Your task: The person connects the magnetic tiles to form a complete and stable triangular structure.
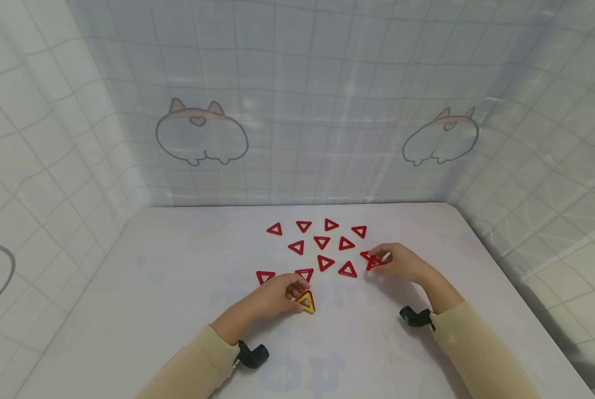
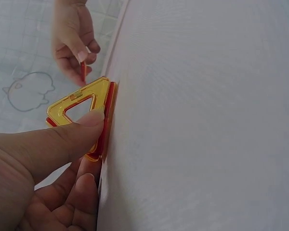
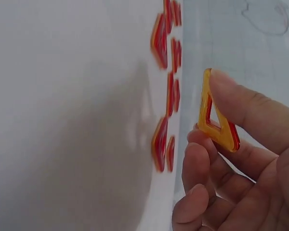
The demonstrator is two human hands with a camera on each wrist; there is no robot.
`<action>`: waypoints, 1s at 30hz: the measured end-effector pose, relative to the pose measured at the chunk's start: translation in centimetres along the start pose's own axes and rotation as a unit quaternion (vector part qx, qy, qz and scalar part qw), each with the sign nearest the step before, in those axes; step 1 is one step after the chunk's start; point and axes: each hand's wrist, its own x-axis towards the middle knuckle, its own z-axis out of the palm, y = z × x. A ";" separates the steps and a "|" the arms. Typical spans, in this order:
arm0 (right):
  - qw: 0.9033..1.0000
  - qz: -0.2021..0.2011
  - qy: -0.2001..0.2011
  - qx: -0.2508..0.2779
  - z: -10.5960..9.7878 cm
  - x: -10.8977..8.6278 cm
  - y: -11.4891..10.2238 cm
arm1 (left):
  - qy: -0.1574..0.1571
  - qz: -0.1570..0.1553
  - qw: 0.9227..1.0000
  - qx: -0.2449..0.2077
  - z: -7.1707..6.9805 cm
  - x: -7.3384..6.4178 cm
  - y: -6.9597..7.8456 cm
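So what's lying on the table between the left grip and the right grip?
In the head view, a red triangle lies toward the right grip, with a second triangle just left of it; a third triangle sits by the left grip.

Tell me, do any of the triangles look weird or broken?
Nothing looks clearly broken. One thing stands out in the head view: the left hand holds a yellow triangle, while the other triangles look red there. Those red ones also point different ways, so they look a bit jumbled.

no text is legible (tabletop marks (image 1: 325,373) too faint).
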 end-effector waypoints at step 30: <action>0.986 -0.133 -0.099 -0.027 7.9 -0.4 -6.0 | -0.005 0.007 1.000 -0.002 0.0 0.3 -0.3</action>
